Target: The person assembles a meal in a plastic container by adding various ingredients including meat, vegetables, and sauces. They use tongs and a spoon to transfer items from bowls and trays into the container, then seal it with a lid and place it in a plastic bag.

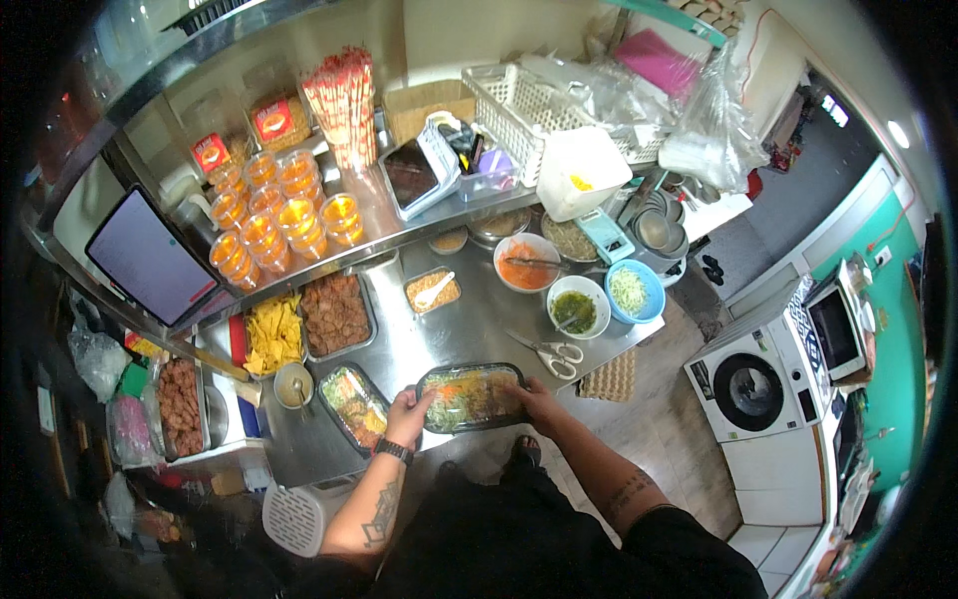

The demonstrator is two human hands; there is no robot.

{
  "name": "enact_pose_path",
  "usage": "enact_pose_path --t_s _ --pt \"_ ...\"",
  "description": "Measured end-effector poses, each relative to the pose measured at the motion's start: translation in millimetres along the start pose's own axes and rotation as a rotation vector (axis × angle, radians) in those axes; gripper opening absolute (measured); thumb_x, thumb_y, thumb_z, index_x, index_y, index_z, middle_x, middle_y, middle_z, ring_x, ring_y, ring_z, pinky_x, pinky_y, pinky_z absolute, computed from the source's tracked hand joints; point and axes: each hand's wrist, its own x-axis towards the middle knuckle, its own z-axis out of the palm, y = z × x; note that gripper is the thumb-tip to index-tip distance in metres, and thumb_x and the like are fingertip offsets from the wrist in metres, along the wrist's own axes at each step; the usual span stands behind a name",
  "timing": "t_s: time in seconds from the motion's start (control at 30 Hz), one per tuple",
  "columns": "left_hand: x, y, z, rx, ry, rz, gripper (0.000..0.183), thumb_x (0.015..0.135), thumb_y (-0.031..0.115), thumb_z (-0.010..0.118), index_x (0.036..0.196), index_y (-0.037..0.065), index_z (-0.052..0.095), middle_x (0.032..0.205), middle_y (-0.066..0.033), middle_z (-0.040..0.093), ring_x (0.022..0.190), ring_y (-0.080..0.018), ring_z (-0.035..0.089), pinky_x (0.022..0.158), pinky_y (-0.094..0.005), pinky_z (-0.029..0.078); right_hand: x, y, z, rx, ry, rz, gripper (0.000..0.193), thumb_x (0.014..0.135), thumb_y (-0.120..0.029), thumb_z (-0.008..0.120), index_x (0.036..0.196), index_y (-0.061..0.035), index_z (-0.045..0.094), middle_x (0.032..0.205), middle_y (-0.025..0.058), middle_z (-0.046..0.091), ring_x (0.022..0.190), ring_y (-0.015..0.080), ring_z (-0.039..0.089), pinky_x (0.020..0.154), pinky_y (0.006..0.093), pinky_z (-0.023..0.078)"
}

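Left hand (407, 414): pinching the left end of the black takeaway tray (459, 427), thumb on top, fingers underneath mostly hidden.
Right hand (536, 404): gripping the opposite end; cannot tell exactly how the hidden fingers sit.
Tray position: between both hands at the counter's front edge, filled with green shreds, orange bits and brown pieces, glossy as if under a clear lid; cannot tell whether lifted or resting.
Step in hand: seemingly handling a filled portion by its ends; cannot tell closing from shifting.
Next move: probably calls for even pressure at both ends and a level tray.
Second tray (340, 424): just left, set slantwise on the steel counter (449, 334), similarly filled.
Scissors (551, 352): beyond the right hand, lying flat.
Blue bowl (657, 299): farther right, holding pale green shreds.
Browned meat (337, 311): farther left, beside yellow chips (273, 334).
Orange-filled cups (297, 215): farthest, stacked on the shelf.
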Motion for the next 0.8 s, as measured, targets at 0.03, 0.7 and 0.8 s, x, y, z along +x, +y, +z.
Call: enact_pose_path --t_s 0.03,0.7,0.8 --pt "-15 34 10 -0.25 -0.015 -0.058 0.023 0.097 0.026 0.072 0.102 0.007 0.061 0.085 0.0033 0.063 0.079 -0.0074 0.058 0.069 -0.0236 0.044 -25 -23 5 0.18 -0.037 0.012 0.056 0.094 -0.029 0.072 0.137 -0.0028 0.048 0.124 0.0155 0.064 0.106 0.0308 0.067 0.091 0.0443 0.056" --pt "-73 145 23 -1.095 -0.197 0.043 0.047 0.099 0.022 0.059 0.14 0.001 0.051 0.134 -0.0176 0.064 0.12 -0.0331 0.064 0.107 -0.0501 0.05 -95 -355 -23 -0.783 0.291 -1.492 0.02 0.098 -0.019 0.063 0.106 -0.002 0.07 0.089 0.0152 0.073 0.075 0.0293 0.071 0.07 0.0409 0.056" --pt "-79 159 31 -1.068 -0.18 0.091 0.049 0.098 0.022 0.06 0.141 0.001 0.051 0.135 -0.0182 0.063 0.122 -0.0328 0.063 0.108 -0.0509 0.049 -76 -457 -34 -1.257 0.349 -1.21 0.018 0.087 -0.018 0.069 0.093 -0.0028 0.076 0.089 0.0204 0.074 0.079 0.0362 0.072 0.075 0.0443 0.056"
